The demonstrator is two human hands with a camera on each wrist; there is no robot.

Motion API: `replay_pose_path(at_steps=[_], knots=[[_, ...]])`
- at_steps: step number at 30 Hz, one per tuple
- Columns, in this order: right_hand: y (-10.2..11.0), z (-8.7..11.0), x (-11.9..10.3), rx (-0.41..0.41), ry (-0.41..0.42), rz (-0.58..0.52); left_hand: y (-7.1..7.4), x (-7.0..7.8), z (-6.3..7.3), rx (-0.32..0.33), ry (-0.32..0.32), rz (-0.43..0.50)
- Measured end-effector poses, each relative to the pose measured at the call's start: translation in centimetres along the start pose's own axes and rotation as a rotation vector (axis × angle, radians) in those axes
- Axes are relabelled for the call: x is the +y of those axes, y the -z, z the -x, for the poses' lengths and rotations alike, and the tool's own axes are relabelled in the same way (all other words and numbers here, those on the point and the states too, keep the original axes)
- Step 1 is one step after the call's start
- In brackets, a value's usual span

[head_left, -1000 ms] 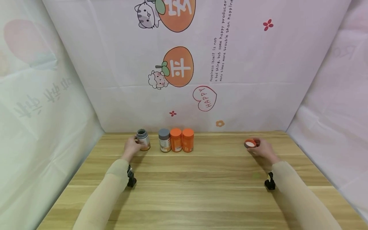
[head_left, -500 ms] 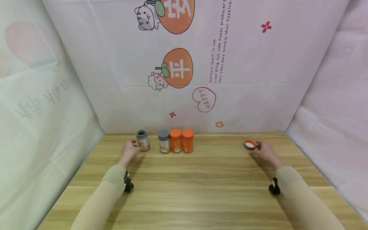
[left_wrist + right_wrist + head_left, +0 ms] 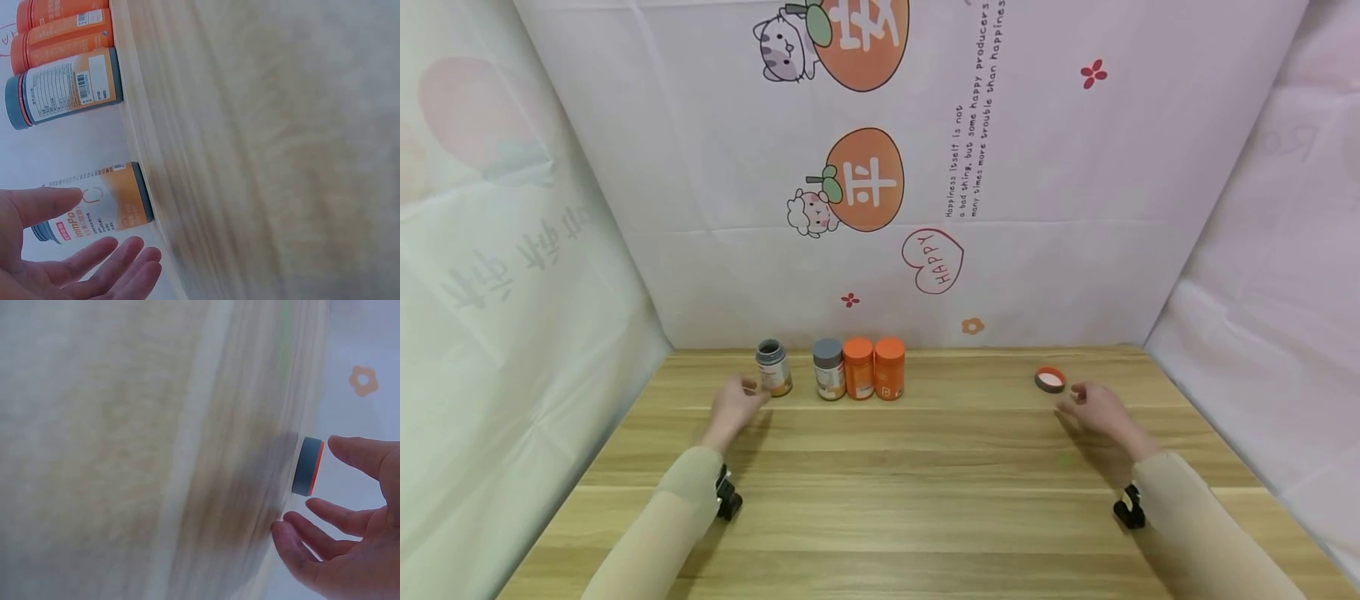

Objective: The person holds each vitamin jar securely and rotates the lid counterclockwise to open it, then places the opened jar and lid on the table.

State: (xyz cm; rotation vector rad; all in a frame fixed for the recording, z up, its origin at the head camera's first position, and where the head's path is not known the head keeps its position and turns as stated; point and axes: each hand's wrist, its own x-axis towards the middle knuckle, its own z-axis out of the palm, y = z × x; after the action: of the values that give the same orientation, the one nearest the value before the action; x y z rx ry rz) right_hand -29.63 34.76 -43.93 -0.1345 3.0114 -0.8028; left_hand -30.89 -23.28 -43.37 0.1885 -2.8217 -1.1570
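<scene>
An uncapped jar [image 3: 773, 371] with a grey neck and a white-and-orange label stands upright at the back left of the table. My left hand [image 3: 735, 408] is just in front of it, thumb and fingers spread apart; in the left wrist view the jar [image 3: 103, 203] shows behind the fingers. Far to the right, a grey lid [image 3: 1050, 380] lies with its orange-rimmed, white-lined inside up. Beside it my right hand [image 3: 1099, 408] is relaxed and holds nothing. The right wrist view shows a gap between the lid [image 3: 307, 466] and the loosely bent fingers.
Right of the uncapped jar, a grey-capped jar [image 3: 829, 368] and two orange jars [image 3: 859, 368] stand in a row along the back. A printed cloth [image 3: 1037, 250] hangs behind the wooden table [image 3: 902, 500], with cloth on both sides.
Both hands have drawn back toward the person. The left hand has let go of the uncapped jar, and the right hand has let go of the lid, which now lies on the table.
</scene>
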Motion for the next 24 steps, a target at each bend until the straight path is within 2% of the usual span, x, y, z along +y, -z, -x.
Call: replay_pose_path(at_steps=[6, 9, 15, 19, 24], knots=[[-0.5, 0.8, -0.4, -0.005, 0.039, 0.058, 0.0, 0.2, 0.6, -0.006, -0.054, -0.075], [-0.6, 1.2, -0.9, -0.004, 0.075, 0.081, -0.1, 0.5, 0.9, -0.03, -0.066, -0.091], [-1.3, 1.7, -1.5, 0.013, 0.095, 0.107, -0.4, 1.3, 1.6, -0.098, -0.085, -0.132], [-1.8, 1.9, -2.0, 0.03, 0.131, 0.124, -0.7, 1.8, 2.0, -0.135, -0.098, -0.136], [-2.1, 2.3, -3.1, 0.036, 0.157, 0.127, -1.1, 2.1, 2.4, -0.139, -0.127, -0.141]])
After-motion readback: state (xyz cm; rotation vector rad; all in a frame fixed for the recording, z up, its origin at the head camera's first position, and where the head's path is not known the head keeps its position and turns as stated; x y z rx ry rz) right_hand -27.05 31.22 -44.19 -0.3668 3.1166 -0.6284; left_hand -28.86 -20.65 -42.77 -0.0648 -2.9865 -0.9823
